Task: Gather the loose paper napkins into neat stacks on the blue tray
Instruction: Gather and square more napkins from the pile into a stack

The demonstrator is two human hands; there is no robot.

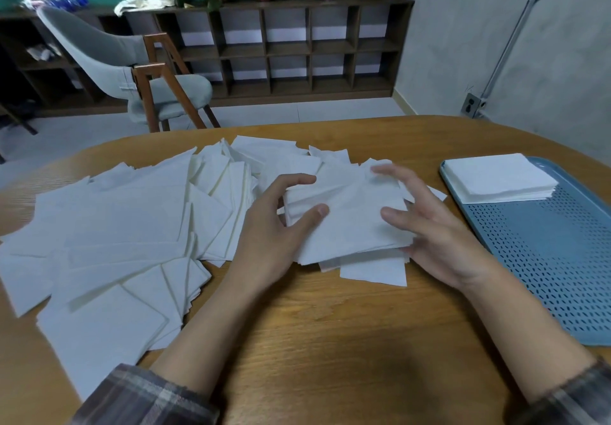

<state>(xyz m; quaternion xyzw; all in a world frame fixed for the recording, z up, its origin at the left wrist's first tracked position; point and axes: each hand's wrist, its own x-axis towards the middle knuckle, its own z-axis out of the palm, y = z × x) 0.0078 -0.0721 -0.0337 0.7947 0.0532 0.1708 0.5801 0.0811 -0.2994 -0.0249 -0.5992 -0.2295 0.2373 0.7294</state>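
White paper napkins (109, 226) lie loose and overlapping across the left and middle of the wooden table. A small uneven bundle of napkins (350, 223) sits in the middle, between my hands. My left hand (274, 236) grips its left edge, thumb on top and index finger curled round the far corner. My right hand (433, 229) holds its right edge, thumb on top, lower fingers tucked under, index finger stretched along the far side. The blue perforated tray (555, 259) lies at the right, and one neat napkin stack (499, 176) sits in its far corner.
The round wooden table (330, 325) shows bare wood in front of me. A grey chair (132, 70) stands beyond the far edge, with dark shelving and potted plants behind it. A grey wall with a socket is at the right.
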